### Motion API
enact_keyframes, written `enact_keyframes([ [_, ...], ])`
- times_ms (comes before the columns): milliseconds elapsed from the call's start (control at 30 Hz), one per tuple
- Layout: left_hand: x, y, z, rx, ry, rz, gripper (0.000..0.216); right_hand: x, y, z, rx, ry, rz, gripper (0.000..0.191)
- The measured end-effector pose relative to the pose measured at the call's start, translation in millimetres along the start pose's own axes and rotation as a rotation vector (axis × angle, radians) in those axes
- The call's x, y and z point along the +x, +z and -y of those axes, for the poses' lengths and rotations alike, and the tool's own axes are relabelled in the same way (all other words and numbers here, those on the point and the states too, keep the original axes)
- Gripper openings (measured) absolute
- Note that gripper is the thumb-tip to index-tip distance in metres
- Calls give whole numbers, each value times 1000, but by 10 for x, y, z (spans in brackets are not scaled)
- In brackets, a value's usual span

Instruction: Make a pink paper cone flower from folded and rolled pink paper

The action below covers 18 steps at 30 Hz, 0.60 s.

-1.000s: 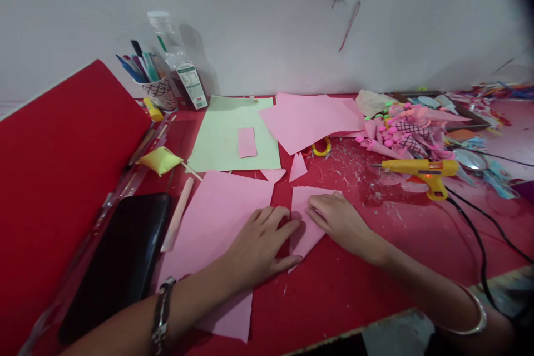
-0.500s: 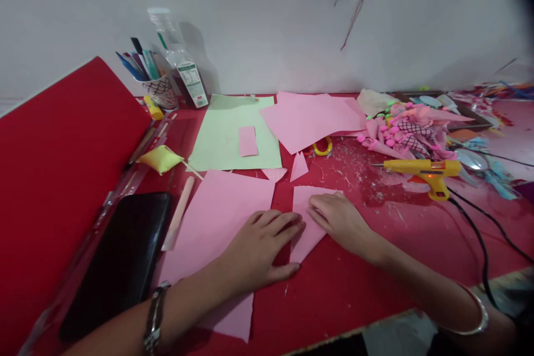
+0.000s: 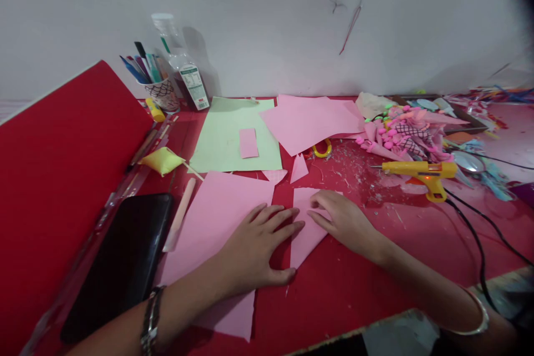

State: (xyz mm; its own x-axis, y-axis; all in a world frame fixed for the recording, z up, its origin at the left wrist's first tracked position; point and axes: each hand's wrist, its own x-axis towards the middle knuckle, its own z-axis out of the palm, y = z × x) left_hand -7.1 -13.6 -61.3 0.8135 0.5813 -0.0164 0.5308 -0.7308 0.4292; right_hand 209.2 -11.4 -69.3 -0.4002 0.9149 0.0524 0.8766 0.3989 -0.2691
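Observation:
My left hand (image 3: 261,245) lies palm down, fingers spread. Its palm crosses the right side of a large pink sheet (image 3: 233,200), and its fingertips reach the left edge of a smaller pink paper (image 3: 302,239). That smaller paper has a slanted lower right edge. My right hand (image 3: 340,217) rests on its right side with bent fingers, thumb and index finger apart over the paper; the other fingertips are hidden. A small folded pink piece (image 3: 299,169) lies just beyond, near yellow-handled scissors (image 3: 322,148) partly under pink sheets (image 3: 312,119).
A yellow glue gun (image 3: 421,168) with its cord lies right, before a heap of pink paper cones (image 3: 400,133). At left are a black phone (image 3: 120,261), a rolled pink paper (image 3: 180,214) and a yellow pillow-shaped piece (image 3: 162,161). A pen cup (image 3: 162,93) and bottle (image 3: 192,83) stand behind.
My right thumb and index finger have moved apart on the smaller paper. The left thumb has shifted slightly down and left. The papers lie as before.

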Motion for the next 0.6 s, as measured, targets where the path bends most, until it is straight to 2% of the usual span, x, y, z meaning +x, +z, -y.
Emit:
enact_keyframes([
  [67,-4,-2,1,-9,4,-7,67,-57,-40,13,-47,-94,-63,17],
  [167,-10,5,4,-17,7,-19,70,-187,-106,86,-100,-325,-115,20],
  [300,-11,22,2,-26,-1,-27,70,-348,-115,230,-25,-618,5,23],
  [367,-10,24,1,-26,-6,-23,71,-387,-72,275,19,-660,46,26],
  [467,-13,20,-2,-25,-10,-10,70,-399,0,285,68,-645,63,28],
  [600,-14,14,-6,-22,-17,1,72,-393,9,188,106,-578,0,26],
])
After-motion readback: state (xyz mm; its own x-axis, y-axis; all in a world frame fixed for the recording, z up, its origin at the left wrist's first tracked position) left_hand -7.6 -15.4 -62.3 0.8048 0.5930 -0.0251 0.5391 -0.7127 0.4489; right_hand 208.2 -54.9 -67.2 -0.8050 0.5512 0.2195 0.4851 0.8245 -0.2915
